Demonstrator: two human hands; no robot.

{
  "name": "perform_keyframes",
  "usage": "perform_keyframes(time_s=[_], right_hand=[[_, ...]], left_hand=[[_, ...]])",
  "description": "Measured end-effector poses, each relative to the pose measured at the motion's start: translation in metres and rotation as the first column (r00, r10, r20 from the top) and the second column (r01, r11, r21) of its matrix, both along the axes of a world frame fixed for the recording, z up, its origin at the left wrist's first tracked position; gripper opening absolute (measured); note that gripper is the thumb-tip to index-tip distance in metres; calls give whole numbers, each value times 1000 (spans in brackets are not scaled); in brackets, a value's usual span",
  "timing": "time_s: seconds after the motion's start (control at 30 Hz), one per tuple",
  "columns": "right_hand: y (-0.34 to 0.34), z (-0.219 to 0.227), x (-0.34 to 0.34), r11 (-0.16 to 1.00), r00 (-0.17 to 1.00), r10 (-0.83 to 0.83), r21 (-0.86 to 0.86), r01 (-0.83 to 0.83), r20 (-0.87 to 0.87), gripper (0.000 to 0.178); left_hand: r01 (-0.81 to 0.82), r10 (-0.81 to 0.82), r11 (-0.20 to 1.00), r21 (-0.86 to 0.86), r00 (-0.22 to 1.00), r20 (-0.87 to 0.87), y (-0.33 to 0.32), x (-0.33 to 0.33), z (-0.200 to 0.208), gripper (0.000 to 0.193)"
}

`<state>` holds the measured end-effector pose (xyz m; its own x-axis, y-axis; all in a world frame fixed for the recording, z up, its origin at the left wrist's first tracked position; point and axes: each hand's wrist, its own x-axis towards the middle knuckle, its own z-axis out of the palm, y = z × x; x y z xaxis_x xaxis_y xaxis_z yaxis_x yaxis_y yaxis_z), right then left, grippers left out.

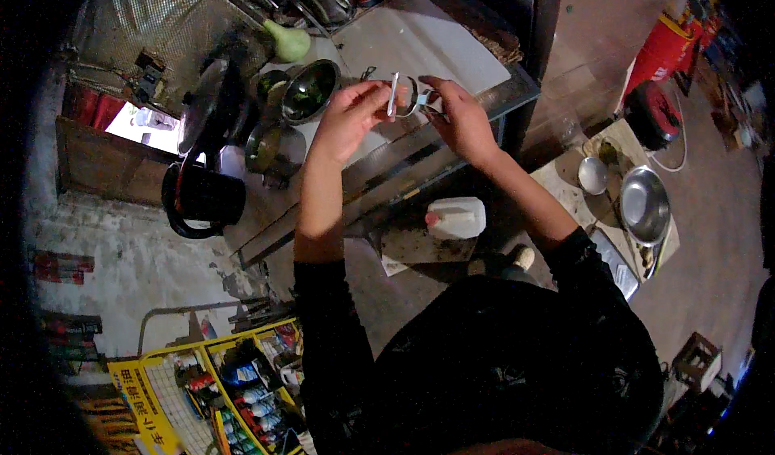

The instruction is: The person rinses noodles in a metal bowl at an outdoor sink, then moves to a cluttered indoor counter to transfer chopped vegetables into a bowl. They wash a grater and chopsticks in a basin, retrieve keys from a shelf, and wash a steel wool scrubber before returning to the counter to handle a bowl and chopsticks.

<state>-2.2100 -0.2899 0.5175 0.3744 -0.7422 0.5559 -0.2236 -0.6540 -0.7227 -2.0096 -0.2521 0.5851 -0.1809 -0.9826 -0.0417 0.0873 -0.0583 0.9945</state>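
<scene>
Both my hands are raised over the pale worktop (379, 37), close together. My left hand (349, 121) is closed, its thumb and fingers pinching a thin white piece (393, 94) seen edge-on. Just to the right of it, my right hand (463, 120) has its fingers curled round a small clear rounded thing (408, 98) with a light blue patch. Whether the two pieces touch, I cannot tell. Left of my left hand stands a metal bowl (311, 92) with some greens in it. A pale green gourd (286, 41) lies behind the bowl.
A black pot (203, 197) is at the left end of the counter. A white plastic jug (457, 218) stands below the counter. On a low board at right are a steel basin (645, 205) and a small metal bowl (592, 176). A yellow rack (218, 374) of bottles stands lower left.
</scene>
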Motion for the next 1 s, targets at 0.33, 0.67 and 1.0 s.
perform_keyframes(time_s=[0.33, 0.67, 1.0], right_hand=[[74, -22, -89, 50, 351, 47, 349, -936, 935, 37], [117, -19, -196, 110, 198, 103, 186, -976, 975, 38], [135, -104, -356, 353, 553, -313, 635, -687, 772, 46]], left_hand=[[-168, 615, 786, -595, 119, 779, -108, 75, -141, 27], [-232, 376, 861, -452, -307, 874, -135, 142, -128, 23], [-221, 588, 806, -549, 184, 788, -125, 76, -108, 24]])
